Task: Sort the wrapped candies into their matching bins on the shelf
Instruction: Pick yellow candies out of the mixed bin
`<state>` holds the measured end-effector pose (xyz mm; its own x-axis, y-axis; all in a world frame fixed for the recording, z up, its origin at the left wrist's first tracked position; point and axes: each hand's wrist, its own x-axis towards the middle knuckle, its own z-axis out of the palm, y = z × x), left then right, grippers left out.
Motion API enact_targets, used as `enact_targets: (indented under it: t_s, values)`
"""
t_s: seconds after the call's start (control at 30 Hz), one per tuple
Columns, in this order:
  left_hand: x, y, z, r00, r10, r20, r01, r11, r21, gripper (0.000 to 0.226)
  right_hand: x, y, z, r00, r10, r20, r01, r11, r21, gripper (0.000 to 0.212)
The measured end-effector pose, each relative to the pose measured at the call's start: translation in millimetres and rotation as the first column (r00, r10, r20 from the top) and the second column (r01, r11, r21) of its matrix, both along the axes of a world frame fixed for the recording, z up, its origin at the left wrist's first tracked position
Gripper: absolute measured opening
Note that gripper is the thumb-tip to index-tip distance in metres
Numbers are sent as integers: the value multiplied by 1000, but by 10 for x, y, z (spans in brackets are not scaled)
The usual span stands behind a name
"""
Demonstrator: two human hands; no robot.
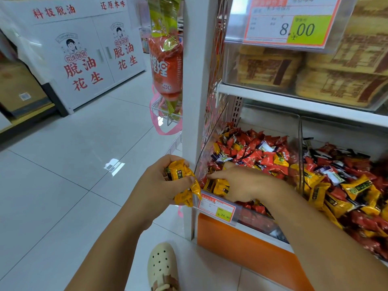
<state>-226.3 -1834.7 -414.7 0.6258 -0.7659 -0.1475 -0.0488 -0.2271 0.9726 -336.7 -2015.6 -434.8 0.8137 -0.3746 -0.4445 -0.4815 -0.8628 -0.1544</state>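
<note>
White steel shelf point(197, 101) carried two clear bins side by side, parted by a clear divider point(300, 148). The left bin point(206, 148) held mostly red candies point(252, 152), with yellow ones scattered through them. The right bin point(346, 133) held yellow, red and dark wrappers mixed, with yellow heaped toward the front. A price tag point(217, 207) was clipped to the front lip of the left bin.

The left grip point(161, 183) was outside the shelf, just left of the upright, clenched round a yellow bunch point(182, 179) of wrapped candies. The right grip point(245, 183) was inside the left bin at its front left corner, fingers laid over the yellow strays point(218, 186) lying there. Whether it had closed on them could not be told, because the back of the hand hid the thumb.

Step in hand, as judged: picking yellow strays out of the red bin.

Method notes:
- Pinch the strays by their wrapper bodies, not the crimped ends, which would likely slip.
- Lift straight up so no red candies are dragged over the low front lip.
- The left grip looked nearly full, so empty it into the matching bin before adding more.
</note>
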Motion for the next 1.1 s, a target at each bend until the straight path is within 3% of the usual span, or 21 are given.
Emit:
enact_targets:
  t_s: [0.1, 0.27, 0.43, 0.53, 0.7, 0.93, 1.0, 1.1]
  values:
    - [-11, -13, -14, 1000, -6, -13, 6, 1000, -1, 20, 11, 86, -50, 1000, 8, 16, -6, 989, -149, 73]
    - [-53, -46, -15, 1000, -15, 7, 15, 1000, -13, 20, -30, 96, -131, 973, 18, 228, 33, 976, -217, 43]
    - [-59, -67, 0, 1000, -12, -12, 12, 1000, -11, 21, -175, -33, 33, 912, -109, 396, 133, 991, -34, 41]
    - [-95, -101, 6, 999, -35, -30, 35, 999, -19, 19, -312, -138, 236, 818, -285, 499, 223, 958, 181, 37]
    - [-211, -229, -12, 996, -74, -40, 72, 997, -33, 17, -465, -136, 381, 640, -564, 522, 283, 804, 522, 28]
    - [-382, -421, 14, 995, -95, -40, 93, 994, -52, 22, -450, -141, 374, 408, -802, 437, 285, 567, 773, 46]
    - [-392, -445, 1, 995, -91, -29, 89, 995, -45, 24, -456, -168, 403, 392, -854, 341, 211, 445, 870, 36]
    - [-385, -464, 8, 996, -80, -41, 78, 996, -52, 25, -525, -167, 497, 464, -876, 131, 134, 216, 967, 37]
